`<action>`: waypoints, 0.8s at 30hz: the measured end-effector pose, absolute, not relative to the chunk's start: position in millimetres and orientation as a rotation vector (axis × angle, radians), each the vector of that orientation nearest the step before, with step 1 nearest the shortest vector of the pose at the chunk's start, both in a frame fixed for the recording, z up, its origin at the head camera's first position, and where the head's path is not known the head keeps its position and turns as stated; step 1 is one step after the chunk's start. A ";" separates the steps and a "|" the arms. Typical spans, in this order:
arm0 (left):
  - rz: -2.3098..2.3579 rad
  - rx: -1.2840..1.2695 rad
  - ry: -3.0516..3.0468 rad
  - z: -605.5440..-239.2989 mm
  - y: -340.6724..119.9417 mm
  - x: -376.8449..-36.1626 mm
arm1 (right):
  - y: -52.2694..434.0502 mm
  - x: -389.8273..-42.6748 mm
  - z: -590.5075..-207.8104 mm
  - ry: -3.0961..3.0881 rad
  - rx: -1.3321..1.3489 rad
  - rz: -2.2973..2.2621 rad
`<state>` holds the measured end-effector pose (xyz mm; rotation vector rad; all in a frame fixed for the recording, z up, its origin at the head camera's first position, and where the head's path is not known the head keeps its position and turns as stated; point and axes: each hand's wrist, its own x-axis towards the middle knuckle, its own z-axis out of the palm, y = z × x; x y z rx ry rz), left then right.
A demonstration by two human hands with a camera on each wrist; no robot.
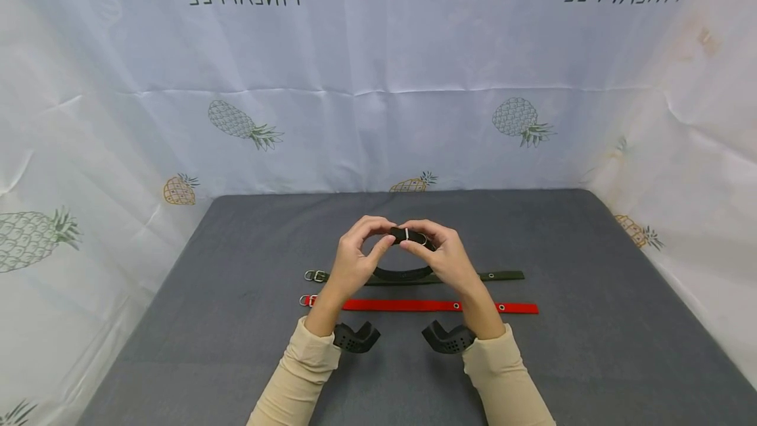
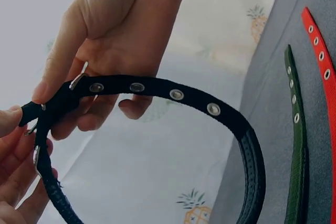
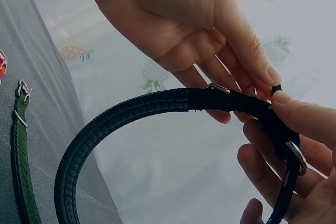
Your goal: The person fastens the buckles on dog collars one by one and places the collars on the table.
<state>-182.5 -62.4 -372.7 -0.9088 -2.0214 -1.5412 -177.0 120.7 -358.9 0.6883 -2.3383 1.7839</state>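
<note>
Both hands hold a black collar (image 1: 408,236) bent into a loop above the grey table (image 1: 591,347). My left hand (image 1: 361,248) pinches the strap at the metal buckle between thumb and fingers. My right hand (image 1: 440,252) pinches the eyelet end right beside it. In the left wrist view the black collar (image 2: 178,95) shows several metal eyelets, with the right hand (image 2: 105,40) above and the left fingers (image 2: 13,166) at the lower left. In the right wrist view the padded loop (image 3: 131,111) runs from the left hand (image 3: 178,19) to the right fingers (image 3: 304,124).
A green collar (image 1: 503,275) lies flat on the table under the hands, and a red collar (image 1: 414,306) lies parallel just in front of it. A pineapple-print cloth (image 1: 378,117) walls the table at the back and both sides.
</note>
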 end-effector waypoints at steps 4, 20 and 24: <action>-1.561 -0.890 -2.027 -373.3 -64.1 -183.2 | 120.9 -177.2 -358.7 -2.348 0.663 1.781; -1.578 -0.896 -2.010 -373.4 -65.9 -185.3 | 120.0 -178.9 -361.1 -2.331 0.638 1.793; -1.591 -0.877 -2.003 -372.9 -66.1 -185.2 | 120.2 -178.8 -360.4 -2.319 0.635 1.798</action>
